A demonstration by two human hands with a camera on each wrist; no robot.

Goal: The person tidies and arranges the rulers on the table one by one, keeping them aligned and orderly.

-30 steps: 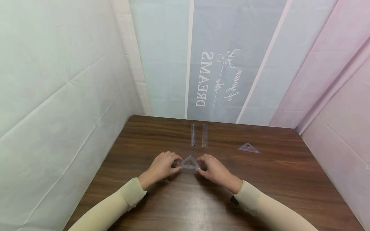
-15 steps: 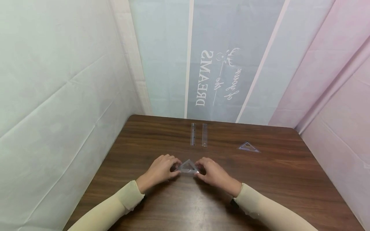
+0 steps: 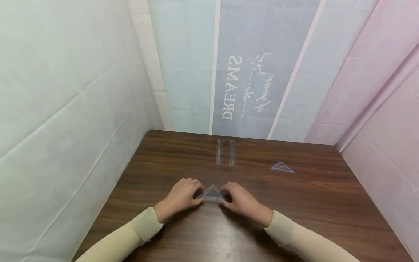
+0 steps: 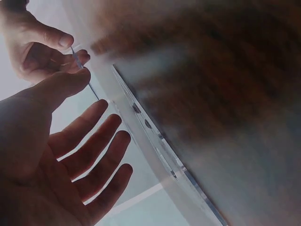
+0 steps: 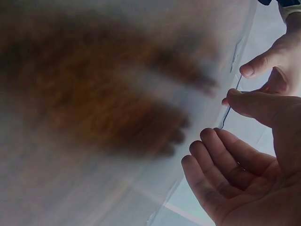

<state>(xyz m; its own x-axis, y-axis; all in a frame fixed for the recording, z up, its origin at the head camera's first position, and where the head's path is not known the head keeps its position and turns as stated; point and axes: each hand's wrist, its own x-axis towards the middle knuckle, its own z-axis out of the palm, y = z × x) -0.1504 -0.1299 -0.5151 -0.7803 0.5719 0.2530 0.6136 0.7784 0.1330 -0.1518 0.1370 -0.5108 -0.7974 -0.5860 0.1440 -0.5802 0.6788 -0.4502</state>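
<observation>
Both hands hold one clear triangular set square (image 3: 212,198) just above the tabletop, in the middle front of the head view. My left hand (image 3: 181,194) pinches its left corner between thumb and forefinger; the other fingers spread loosely in the left wrist view. At the opposite corner my right hand (image 3: 244,203) pinches it the same way. Edge-on, the set square (image 4: 94,91) is a thin line in the wrist views. Another flat clear plastic piece (image 4: 181,170) lies on the table near my left hand; in the head view that hand hides it.
Two clear rulers, a left one (image 3: 219,153) and a right one (image 3: 232,154), lie side by side toward the back of the brown wooden table (image 3: 314,203). A second set square (image 3: 282,167) lies to their right. Cloth walls (image 3: 183,72) stand around the table.
Both hands have come a little toward the person, carrying the set square with them. The clear corner that showed beside the left wrist is now out of sight in the head view.
</observation>
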